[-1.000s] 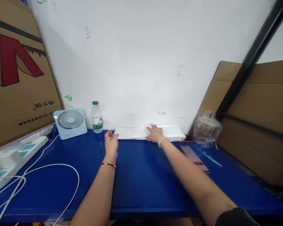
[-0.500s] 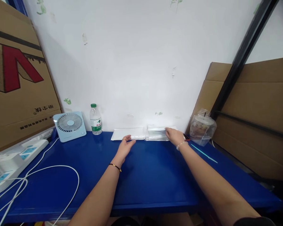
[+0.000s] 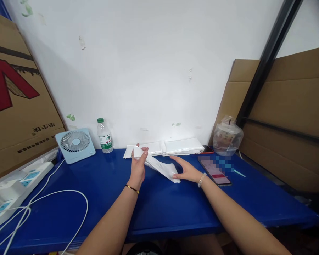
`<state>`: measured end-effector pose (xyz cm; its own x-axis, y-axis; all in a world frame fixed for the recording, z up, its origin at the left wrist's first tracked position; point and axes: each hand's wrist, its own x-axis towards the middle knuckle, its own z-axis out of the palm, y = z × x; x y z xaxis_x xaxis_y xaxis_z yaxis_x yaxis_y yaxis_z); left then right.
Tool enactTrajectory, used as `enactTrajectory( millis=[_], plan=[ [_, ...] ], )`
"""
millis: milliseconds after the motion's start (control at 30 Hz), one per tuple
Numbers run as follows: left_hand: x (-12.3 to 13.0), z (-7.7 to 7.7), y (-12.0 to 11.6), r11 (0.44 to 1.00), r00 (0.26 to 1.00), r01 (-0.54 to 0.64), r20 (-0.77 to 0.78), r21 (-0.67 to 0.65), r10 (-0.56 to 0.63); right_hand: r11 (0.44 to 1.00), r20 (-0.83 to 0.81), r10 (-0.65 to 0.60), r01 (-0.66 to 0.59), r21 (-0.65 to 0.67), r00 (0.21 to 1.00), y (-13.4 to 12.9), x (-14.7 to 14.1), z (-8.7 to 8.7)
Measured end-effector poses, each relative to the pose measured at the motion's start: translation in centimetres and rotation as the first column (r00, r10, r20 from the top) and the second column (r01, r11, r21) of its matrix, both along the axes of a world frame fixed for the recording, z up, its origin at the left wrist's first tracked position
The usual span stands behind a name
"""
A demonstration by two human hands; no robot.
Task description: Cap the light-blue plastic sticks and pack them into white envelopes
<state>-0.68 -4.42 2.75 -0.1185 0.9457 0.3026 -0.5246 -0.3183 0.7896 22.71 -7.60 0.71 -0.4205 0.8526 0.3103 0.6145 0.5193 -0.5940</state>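
A folded white plastic packet (image 3: 159, 165), long and flat, hangs at a slant above the blue table. Its upper left end is gripped by my left hand (image 3: 138, 166), thumb in front and fingers behind. At its lower right end is my right hand (image 3: 187, 170), fingers spread and the thumb touching the packet's edge. Behind my hands, against the wall, lie two low stacks of similar white packets: the left stack (image 3: 155, 148), partly hidden by my left hand, and the right stack (image 3: 184, 146).
A lit phone (image 3: 215, 173) lies right of my right hand, near a thin light-blue stick (image 3: 239, 173). Another phone (image 3: 207, 150) sits by the right stack. Around the edges are a bagged drink (image 3: 227, 138), water bottle (image 3: 105, 138), fan (image 3: 76, 145), power strip (image 3: 21, 191) and white cables.
My left hand now grips a white packet above the table. My right hand has come off the right stack toward me. A lit phone now shows on the right.
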Motion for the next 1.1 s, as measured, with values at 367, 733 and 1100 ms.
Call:
enactTrajectory(
  millis=[367, 733, 1100],
  plan=[
    [1.5, 7.6, -1.4, 0.979, 0.998, 0.020, -0.055, 0.204, -0.009, 0.995, 0.155, 0.051, -0.037, -0.095, 0.987, 0.9, 0.1, -2.2],
    [0.6, 13.9, -1.9, 0.959, 0.954, 0.005, -0.289, 0.284, 0.081, 0.998, 0.143, 0.025, -0.017, -0.063, 0.989, 0.7, 0.1, -1.9],
    [-2.7, 13.1, -0.3, 0.891, 0.378, 0.123, -0.851, 0.437, 0.365, 0.996, 0.220, 0.074, -0.061, -0.066, 0.973, 0.9, 0.2, -2.3]
  ],
)
